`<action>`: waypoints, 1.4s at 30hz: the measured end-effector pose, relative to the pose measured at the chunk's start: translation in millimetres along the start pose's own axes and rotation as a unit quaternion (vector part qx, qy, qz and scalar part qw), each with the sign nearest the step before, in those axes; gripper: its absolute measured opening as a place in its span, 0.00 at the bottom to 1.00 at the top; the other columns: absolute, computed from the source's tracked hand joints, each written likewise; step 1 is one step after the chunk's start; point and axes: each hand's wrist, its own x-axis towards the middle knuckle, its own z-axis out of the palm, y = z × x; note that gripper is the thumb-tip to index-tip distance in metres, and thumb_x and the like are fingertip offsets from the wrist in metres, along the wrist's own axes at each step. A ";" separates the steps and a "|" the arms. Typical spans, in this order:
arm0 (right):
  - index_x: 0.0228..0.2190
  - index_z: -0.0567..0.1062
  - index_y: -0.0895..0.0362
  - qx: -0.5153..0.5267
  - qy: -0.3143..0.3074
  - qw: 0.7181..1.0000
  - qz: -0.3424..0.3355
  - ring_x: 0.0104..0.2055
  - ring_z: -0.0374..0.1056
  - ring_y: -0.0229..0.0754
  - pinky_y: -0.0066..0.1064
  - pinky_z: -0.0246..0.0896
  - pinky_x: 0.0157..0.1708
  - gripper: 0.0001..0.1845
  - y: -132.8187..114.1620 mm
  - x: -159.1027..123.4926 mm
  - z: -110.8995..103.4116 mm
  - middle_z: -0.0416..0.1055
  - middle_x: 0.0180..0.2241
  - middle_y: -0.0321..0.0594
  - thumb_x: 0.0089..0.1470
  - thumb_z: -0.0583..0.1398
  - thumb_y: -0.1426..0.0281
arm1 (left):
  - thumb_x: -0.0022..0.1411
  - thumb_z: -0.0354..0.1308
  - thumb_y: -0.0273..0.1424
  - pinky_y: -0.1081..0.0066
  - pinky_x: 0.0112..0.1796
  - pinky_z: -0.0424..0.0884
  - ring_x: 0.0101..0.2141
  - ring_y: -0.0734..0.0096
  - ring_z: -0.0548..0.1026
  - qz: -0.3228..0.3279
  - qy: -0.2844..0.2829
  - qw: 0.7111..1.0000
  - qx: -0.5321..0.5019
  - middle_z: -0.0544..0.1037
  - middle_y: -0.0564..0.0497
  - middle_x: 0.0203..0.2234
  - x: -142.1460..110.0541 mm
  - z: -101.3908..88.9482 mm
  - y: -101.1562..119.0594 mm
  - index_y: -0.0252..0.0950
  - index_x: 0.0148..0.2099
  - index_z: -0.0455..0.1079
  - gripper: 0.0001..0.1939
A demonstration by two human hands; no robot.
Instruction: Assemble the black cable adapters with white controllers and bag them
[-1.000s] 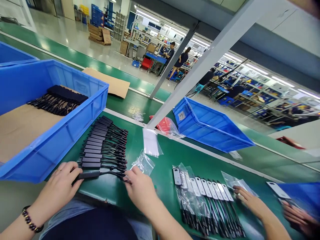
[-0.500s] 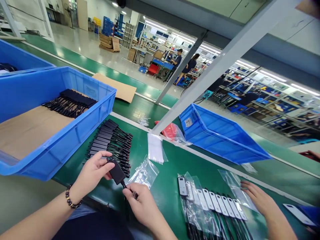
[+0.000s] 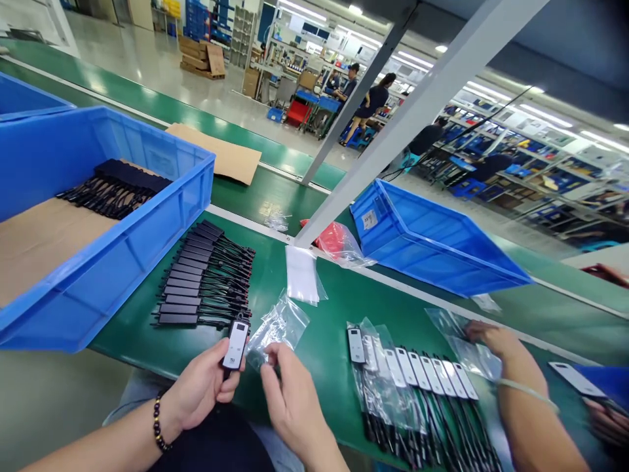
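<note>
My left hand (image 3: 206,380) is closed around a small cabled device (image 3: 236,344), held nearly upright. Its silver-white face has a dark window at the top and points toward me; its cable is mostly hidden. My right hand (image 3: 297,400) has thumb and forefinger apart, at the near edge of some clear plastic bags (image 3: 282,328). Whether it grips a bag is hard to see. Behind my left hand lies a row of similar black devices (image 3: 184,275), cables pointing right. White-faced devices (image 3: 425,372) lie in another row at right, some under clear bags.
A blue bin (image 3: 162,190) with cardboard and black devices stands at left. Another blue bin (image 3: 437,249) sits tilted behind the frame post. White sheets (image 3: 301,275) and a red bag (image 3: 331,241) lie mid-table. A co-worker's hand (image 3: 491,341) touches a clear bag at right.
The device in my left hand has turned from its black side to its white face. My right hand has let go of its cable and moved to the clear bags. The co-worker's arm has shifted.
</note>
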 end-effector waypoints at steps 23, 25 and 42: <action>0.23 0.62 0.56 -0.201 0.066 0.977 -0.024 0.25 0.57 0.37 0.28 0.46 0.26 0.16 19.7 22.7 26.0 0.61 0.22 0.37 0.60 0.44 0.69 | 0.62 0.44 0.43 0.75 0.20 0.44 0.19 0.83 0.54 -0.002 -0.010 0.998 0.056 0.64 0.52 0.27 5.9 -6.2 -16.7 0.34 0.38 0.62 0.17; 0.23 0.62 0.56 -0.198 0.061 0.978 -0.024 0.25 0.57 0.37 0.28 0.46 0.27 0.16 20.1 22.6 26.6 0.61 0.22 0.37 0.60 0.44 0.69 | 0.62 0.44 0.43 0.75 0.20 0.44 0.19 0.83 0.54 0.001 -0.012 0.999 0.053 0.64 0.52 0.27 6.2 -6.6 -16.7 0.34 0.38 0.62 0.17; 0.20 0.58 0.56 -0.045 -0.019 0.998 -0.037 0.22 0.55 0.33 0.26 0.44 0.24 0.18 11.5 23.6 5.5 0.58 0.19 0.33 0.60 0.43 0.68 | 0.62 0.44 0.43 0.75 0.20 0.44 0.20 0.83 0.55 0.004 -0.010 0.999 0.039 0.63 0.52 0.27 7.5 -9.2 -16.9 0.34 0.38 0.64 0.17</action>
